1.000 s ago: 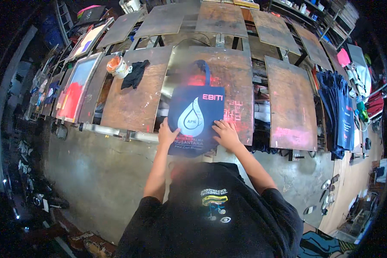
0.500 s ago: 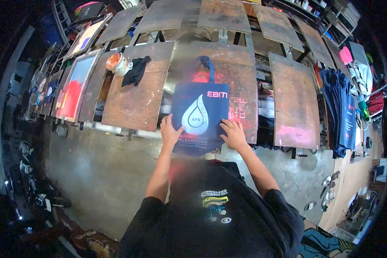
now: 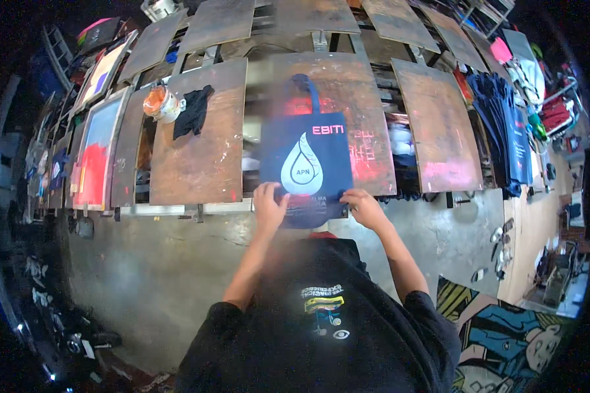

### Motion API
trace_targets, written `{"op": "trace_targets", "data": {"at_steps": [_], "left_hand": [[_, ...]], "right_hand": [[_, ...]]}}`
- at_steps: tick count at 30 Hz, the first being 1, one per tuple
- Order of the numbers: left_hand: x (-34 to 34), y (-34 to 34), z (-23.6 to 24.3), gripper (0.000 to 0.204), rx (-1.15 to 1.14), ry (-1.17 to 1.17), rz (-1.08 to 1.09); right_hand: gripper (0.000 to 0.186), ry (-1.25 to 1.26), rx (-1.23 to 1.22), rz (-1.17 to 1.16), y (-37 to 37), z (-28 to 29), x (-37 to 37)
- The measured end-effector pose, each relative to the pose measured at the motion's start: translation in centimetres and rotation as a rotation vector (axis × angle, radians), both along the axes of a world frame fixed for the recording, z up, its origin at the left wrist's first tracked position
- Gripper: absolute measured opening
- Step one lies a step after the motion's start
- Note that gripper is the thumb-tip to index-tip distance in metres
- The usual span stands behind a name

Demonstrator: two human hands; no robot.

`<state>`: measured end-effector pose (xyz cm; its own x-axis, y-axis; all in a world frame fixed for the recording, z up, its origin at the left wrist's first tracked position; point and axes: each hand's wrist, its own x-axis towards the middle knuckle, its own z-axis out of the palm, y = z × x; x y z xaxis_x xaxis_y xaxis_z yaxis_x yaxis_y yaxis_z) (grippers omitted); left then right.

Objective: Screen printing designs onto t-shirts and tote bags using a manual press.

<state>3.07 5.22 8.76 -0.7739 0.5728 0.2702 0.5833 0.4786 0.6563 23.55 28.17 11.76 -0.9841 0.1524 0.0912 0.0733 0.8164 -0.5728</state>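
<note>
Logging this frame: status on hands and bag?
Left hand and right hand both gripping the bag at its lower edge. Bag flat on the board. Nothing in the way.

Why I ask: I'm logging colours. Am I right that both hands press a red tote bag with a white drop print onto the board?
Not quite: the tote bag is dark blue, not red, as the head view shows. The left hand and right hand do press its lower edge on the board.

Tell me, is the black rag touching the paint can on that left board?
Apart. The head view shows a bare strip of rusty board between the black rag and the orange-smeared paint can.
</note>
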Motion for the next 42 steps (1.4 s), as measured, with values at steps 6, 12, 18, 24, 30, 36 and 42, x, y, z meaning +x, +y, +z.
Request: {"op": "trace_targets", "data": {"at_steps": [6,12,18,24,30,36,42], "left_hand": [[0.0,-2.1,-0.9,0.030,0.126,-0.068,0.055],[-4.3,-4.8,-4.9,0.096,-0.214,-0.410,-0.069],[-7.7,-4.7,-8.7,0.111,-0.171,-0.660,-0.237],[-11.4,-4.6,-2.8,0.039,0.022,-0.776,-0.341],[-11.2,-3.7,3.2,0.019,0.230,-0.556,-0.235],[-8.5,-7.6,-0.4,0.023,0.155,-0.656,-0.190],[-4.0,-8.1,-3.5,0.026,0.115,-0.722,-0.206]], "right_hand": [[0.027,-0.180,-0.187,-0.783,-0.4,-2.9,-0.3],[0.027,-0.292,-0.474,-0.790,-0.7,-5.1,0.0],[0.010,-0.131,-1.083,-0.700,-0.3,-1.9,0.2],[0.012,-0.024,-0.799,-0.576,2.3,-0.5,-1.2],[0.015,0.233,-0.741,-0.540,3.1,1.8,-3.7],[0.015,-0.069,-0.772,-0.436,0.4,1.4,-1.4],[0.008,-0.068,-0.630,-0.534,1.2,-6.0,1.8]]}}
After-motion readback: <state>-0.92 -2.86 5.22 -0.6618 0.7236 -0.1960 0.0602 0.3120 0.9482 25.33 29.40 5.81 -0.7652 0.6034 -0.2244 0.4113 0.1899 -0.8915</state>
